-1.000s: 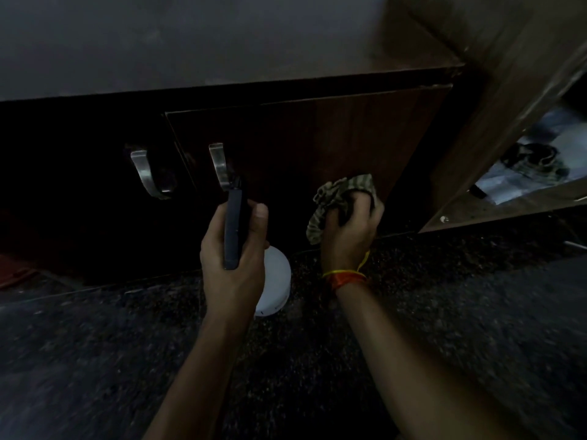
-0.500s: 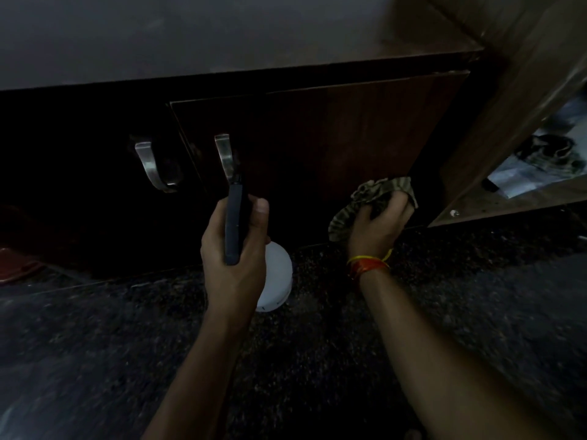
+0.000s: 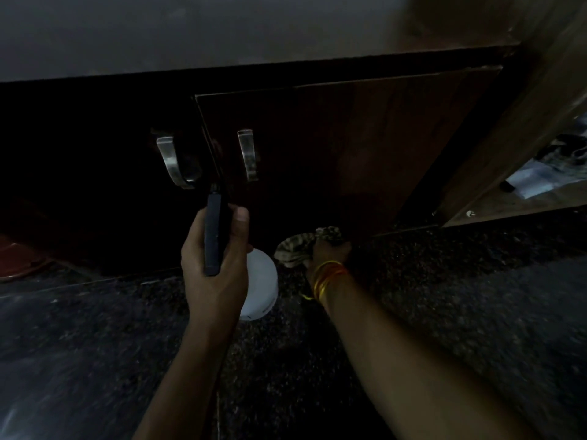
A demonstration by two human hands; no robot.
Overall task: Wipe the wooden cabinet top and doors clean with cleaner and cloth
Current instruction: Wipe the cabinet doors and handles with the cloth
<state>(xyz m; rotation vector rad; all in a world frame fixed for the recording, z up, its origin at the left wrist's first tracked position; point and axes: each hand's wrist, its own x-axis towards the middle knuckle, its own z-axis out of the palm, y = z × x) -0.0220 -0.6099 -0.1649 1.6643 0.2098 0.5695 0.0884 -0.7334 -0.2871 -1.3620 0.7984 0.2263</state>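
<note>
Dim light, view looking down. One wooden cabinet top [image 3: 190,30] ran across the upper frame, and below it the right cabinet door [image 3: 365,147] was the only door plainly seen, the left one lost in shadow. Two metal handles: left handle [image 3: 173,161], right handle [image 3: 248,155]. The left hand [image 3: 216,265] held one spray bottle [image 3: 254,281], fingers wrapped round its dark trigger head, white body below. The right hand [image 3: 327,252] gripped one bunched patterned cloth [image 3: 301,246], fingers clamped on it, at the bottom edge of the right door, just above the speckled floor [image 3: 444,296]. Threads [image 3: 327,277], orange and yellow, circled the right wrist. One open shelf [image 3: 514,208] with papers stood at far right.
</note>
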